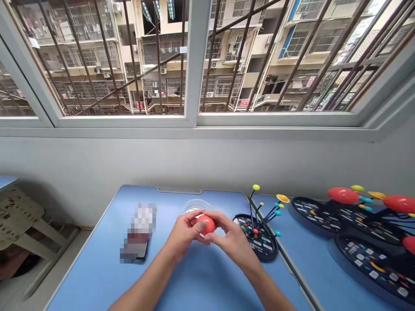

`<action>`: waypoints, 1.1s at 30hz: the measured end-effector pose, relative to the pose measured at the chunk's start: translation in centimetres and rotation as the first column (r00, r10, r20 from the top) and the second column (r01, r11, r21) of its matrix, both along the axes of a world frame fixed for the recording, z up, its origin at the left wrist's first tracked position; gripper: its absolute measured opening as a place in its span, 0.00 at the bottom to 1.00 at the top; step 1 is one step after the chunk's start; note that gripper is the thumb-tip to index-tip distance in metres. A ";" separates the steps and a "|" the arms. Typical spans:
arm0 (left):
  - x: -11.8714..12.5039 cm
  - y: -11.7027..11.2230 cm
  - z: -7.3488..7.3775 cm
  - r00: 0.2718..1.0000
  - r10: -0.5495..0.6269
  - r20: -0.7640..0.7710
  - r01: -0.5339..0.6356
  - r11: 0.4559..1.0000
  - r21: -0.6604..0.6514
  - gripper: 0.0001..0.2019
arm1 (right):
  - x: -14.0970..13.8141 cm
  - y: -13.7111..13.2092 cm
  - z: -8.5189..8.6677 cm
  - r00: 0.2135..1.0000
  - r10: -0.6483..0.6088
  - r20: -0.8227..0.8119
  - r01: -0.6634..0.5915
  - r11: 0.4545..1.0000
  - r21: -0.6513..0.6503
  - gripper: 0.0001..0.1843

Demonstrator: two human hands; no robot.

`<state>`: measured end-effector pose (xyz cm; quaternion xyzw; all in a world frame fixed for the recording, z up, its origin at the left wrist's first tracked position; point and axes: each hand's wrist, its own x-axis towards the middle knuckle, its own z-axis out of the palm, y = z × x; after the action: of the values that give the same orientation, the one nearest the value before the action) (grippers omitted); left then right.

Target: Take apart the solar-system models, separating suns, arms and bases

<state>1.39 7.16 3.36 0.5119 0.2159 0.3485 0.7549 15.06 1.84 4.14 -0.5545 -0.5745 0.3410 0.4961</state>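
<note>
Glossy red ball (207, 224) over blue desk (103, 259), just this side of clear dish (197, 201) — L hand (182, 234) & R hand (231, 239) both clamped on it — prob. light, stiff, a bit slippery, so best held at opp. sides, widest pt.

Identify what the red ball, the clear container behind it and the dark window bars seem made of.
Red ball: probably plastic, glossy; light reflects off it.
Clear container: smooth, likely plastic, possibly glass; it looks see-through.
Window bars: likely metal, dull finish; long, thin, straight.
</note>
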 end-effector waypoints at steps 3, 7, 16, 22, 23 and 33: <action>-0.3 -0.1 0.1 0.999 -0.034 0.009 0.033 0.995 0.095 0.28 | 0.0 -0.1 -0.1 1.000 -0.016 -0.015 0.016 1.000 0.005 0.19; -0.3 -0.3 0.2 0.998 0.023 -0.053 -0.017 0.994 0.112 0.26 | 0.0 -0.3 -0.4 0.997 -0.070 0.006 0.070 0.997 0.009 0.20; -0.4 -0.7 0.2 0.997 0.063 -0.047 -0.054 0.986 0.157 0.21 | -0.3 -1.2 -0.5 0.996 -0.081 -0.024 0.082 0.996 0.037 0.19; -0.7 -0.9 0.3 0.997 0.074 -0.033 -0.067 0.984 0.164 0.20 | -0.4 -1.5 -0.5 0.995 -0.089 -0.052 0.092 0.995 0.050 0.19; -0.7 -1.0 0.4 0.997 0.072 -0.028 -0.067 0.983 0.168 0.20 | -0.4 -1.6 -0.5 0.995 -0.089 -0.040 0.091 0.994 0.054 0.19; -0.6 -4.1 0.7 0.979 -0.112 -0.168 0.103 0.993 -0.063 0.25 | 0.1 -5.5 -1.4 0.958 0.031 0.287 -0.075 0.987 0.141 0.30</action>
<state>0.79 3.07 4.08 0.5302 0.2613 0.2560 0.7649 15.12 -3.61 2.71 -0.5430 -0.6784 0.2269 0.4398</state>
